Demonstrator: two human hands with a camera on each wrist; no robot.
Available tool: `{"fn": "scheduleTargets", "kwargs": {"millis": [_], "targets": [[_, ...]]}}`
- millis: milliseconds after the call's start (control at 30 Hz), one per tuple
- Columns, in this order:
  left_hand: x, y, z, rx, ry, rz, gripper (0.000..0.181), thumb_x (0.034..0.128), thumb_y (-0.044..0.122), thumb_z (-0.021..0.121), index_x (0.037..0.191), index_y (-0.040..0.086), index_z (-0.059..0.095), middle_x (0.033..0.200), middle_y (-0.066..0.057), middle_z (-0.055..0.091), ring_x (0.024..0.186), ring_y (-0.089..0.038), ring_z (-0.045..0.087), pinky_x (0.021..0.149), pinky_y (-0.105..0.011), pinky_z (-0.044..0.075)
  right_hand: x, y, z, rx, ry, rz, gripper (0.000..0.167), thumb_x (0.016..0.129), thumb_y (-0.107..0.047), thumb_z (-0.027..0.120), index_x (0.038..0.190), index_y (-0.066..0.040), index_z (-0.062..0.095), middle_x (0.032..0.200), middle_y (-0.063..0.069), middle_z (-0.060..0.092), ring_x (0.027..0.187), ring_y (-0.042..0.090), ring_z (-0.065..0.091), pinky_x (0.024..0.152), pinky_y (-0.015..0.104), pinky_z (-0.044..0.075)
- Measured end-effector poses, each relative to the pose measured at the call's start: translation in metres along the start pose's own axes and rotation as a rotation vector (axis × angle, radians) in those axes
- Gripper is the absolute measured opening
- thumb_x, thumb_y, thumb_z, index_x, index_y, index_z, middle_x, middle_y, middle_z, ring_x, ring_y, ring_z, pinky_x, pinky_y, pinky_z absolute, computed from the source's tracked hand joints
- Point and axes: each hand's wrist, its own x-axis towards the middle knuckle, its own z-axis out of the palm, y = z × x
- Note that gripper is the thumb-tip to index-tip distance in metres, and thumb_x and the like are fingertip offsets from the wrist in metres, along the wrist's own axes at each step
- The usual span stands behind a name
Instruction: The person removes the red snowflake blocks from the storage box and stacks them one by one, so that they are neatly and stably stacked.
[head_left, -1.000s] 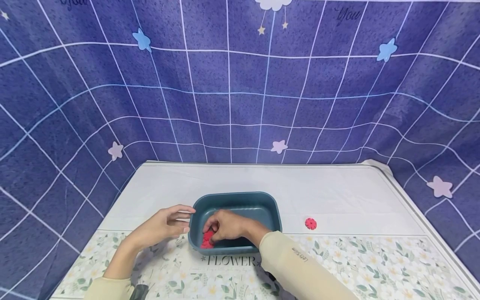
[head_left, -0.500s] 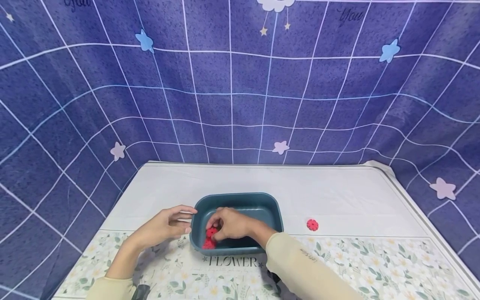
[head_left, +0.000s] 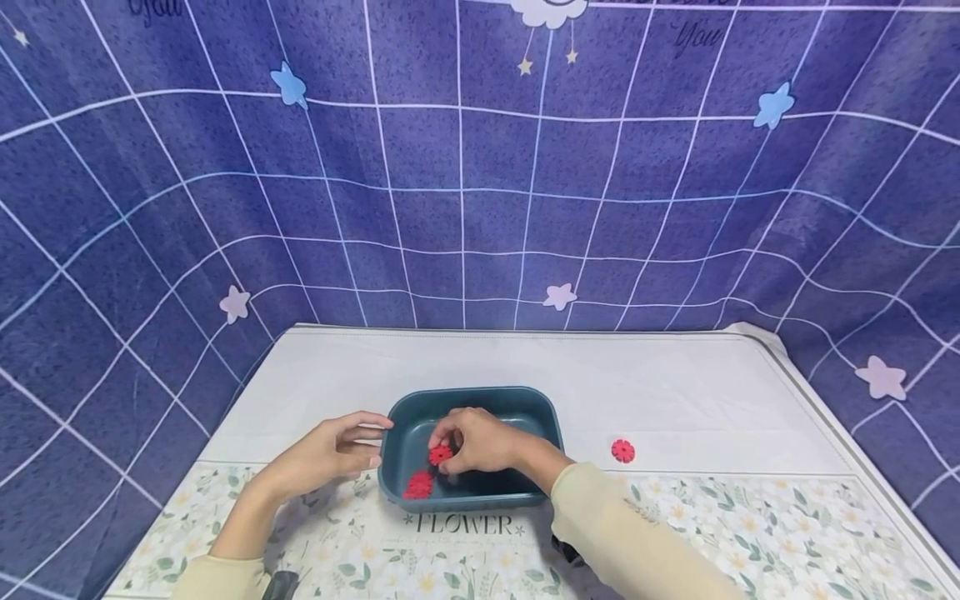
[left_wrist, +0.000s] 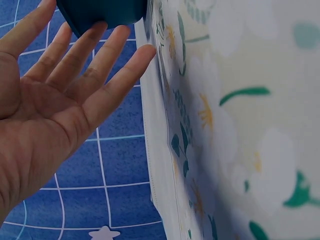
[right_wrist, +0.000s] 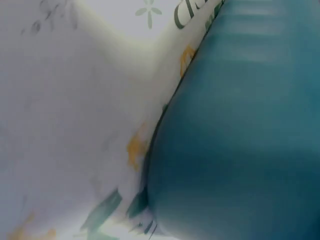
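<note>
A dark teal rectangular tub (head_left: 517, 400) stands near the middle of the table. Inside it, my right hand (head_left: 483, 440) pinches a red flower-shaped disc (head_left: 441, 454) between thumb and fingers. More red flower-shaped pieces (head_left: 418, 485) lie together in the tub's near left corner; how many is hard to tell. My left hand (head_left: 330, 450) is by the tub's left end, its fingers extended and the fingertips at the wall. The left wrist view shows that palm (left_wrist: 55, 110) with spread fingers. Only the tub's outer wall (right_wrist: 240, 140) fills the right wrist view, which hides the right hand.
Another red flower-shaped disc (head_left: 622, 451) lies flat on the table right of the tub. The table cover (head_left: 675, 392) is white at the back and flower-printed in front. A blue gridded curtain (head_left: 480, 167) hangs behind and at both sides.
My right hand has lifted a red disc away from the pieces in the corner and moved right and slightly up with it. The left hand stays by the tub's left end.
</note>
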Motion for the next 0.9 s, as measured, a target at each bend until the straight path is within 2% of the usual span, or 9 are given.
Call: {"fn": "scheduleTargets", "kwargs": {"millis": [167, 500, 733, 900], "targets": [[0.0, -0.001, 0.0, 0.003, 0.0, 0.0, 0.055, 0.0994, 0.021, 0.07, 0.147, 0.005, 0.05, 0.15, -0.032, 0.05, 0.13, -0.043, 0.06, 0.093, -0.032, 0.062, -0.006, 0.002, -0.006, 0.003, 0.031, 0.018, 0.027, 0.079, -0.011, 0.086, 0.104, -0.016, 0.077, 0.095, -0.003, 0.064, 0.082, 0.007, 0.058, 0.073, 0.017, 0.05], [0.0, -0.001, 0.0, 0.006, 0.004, 0.006, 0.054, 0.0993, 0.02, 0.07, 0.147, 0.005, 0.051, 0.151, -0.031, 0.05, 0.131, -0.044, 0.059, 0.094, -0.033, 0.062, -0.026, 0.003, -0.032, -0.056, 0.088, -0.047, 0.027, 0.082, -0.011, 0.082, 0.107, -0.015, 0.077, 0.1, -0.003, 0.067, 0.09, 0.015, 0.062, 0.079, 0.02, 0.051], [-0.001, -0.002, -0.001, 0.007, -0.001, 0.003, 0.054, 0.0992, 0.021, 0.07, 0.147, 0.006, 0.051, 0.15, -0.031, 0.051, 0.128, -0.04, 0.063, 0.094, -0.035, 0.062, -0.044, 0.009, -0.05, -0.088, 0.146, -0.093, 0.026, 0.082, -0.011, 0.081, 0.107, -0.012, 0.076, 0.099, -0.002, 0.069, 0.091, 0.021, 0.064, 0.083, 0.035, 0.058], [-0.001, -0.001, -0.001, 0.005, -0.002, 0.006, 0.054, 0.099, 0.021, 0.071, 0.147, 0.006, 0.051, 0.151, -0.03, 0.051, 0.127, -0.039, 0.063, 0.095, -0.034, 0.061, -0.056, 0.013, -0.063, -0.06, 0.177, -0.102, 0.025, 0.082, -0.01, 0.081, 0.106, -0.011, 0.076, 0.097, 0.0, 0.067, 0.088, 0.016, 0.061, 0.079, 0.027, 0.056]]}}
